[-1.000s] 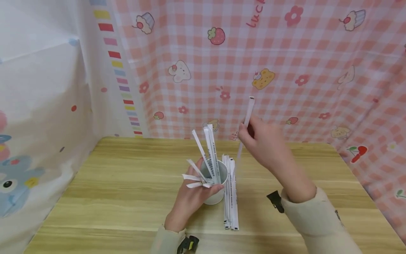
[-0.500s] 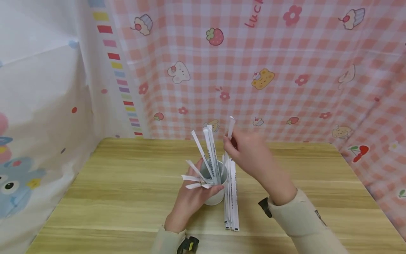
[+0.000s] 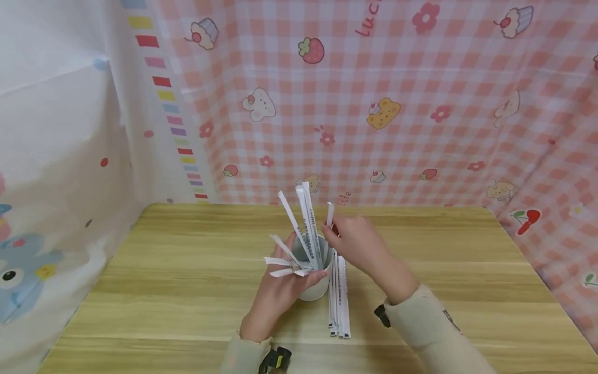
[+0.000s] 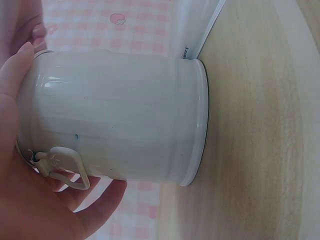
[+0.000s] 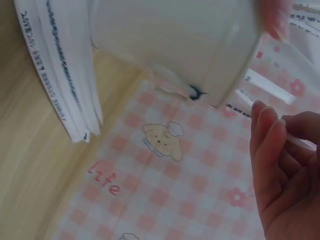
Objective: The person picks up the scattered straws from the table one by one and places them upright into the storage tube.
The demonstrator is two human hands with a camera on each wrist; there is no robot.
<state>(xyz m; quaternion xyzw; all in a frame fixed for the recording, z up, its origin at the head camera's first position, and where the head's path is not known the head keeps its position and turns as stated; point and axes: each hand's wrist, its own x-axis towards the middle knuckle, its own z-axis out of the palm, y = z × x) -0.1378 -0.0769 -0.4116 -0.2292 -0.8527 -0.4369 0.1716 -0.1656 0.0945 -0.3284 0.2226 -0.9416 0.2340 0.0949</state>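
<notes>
In the head view, my left hand (image 3: 275,293) holds a small white metal bucket (image 3: 315,292) near its rim. The bucket stands upright on the table, and several slim paper-wrapped straws (image 3: 306,223) lean out of it at different angles. My right hand (image 3: 359,241) pinches another paper-wrapped straw (image 3: 329,214) at the bucket's right side, its lower end inside the rim. A wire handle loop (image 4: 75,172) shows on the bucket in the left wrist view. Just right of the bucket lies a bundle of wrapped straws (image 3: 340,298). The right wrist view shows my right hand's curled fingers (image 5: 267,135).
The wooden table (image 3: 177,291) reaches back to a pink checked cloth (image 3: 299,119) with cartoon prints. A pale cloth (image 3: 70,130) hangs along the left side. Black straps sit at both sleeves.
My right hand has moved left and down with its straw, from above the loose bundle to the bucket's opening. The left hand and the bucket have stayed in place.
</notes>
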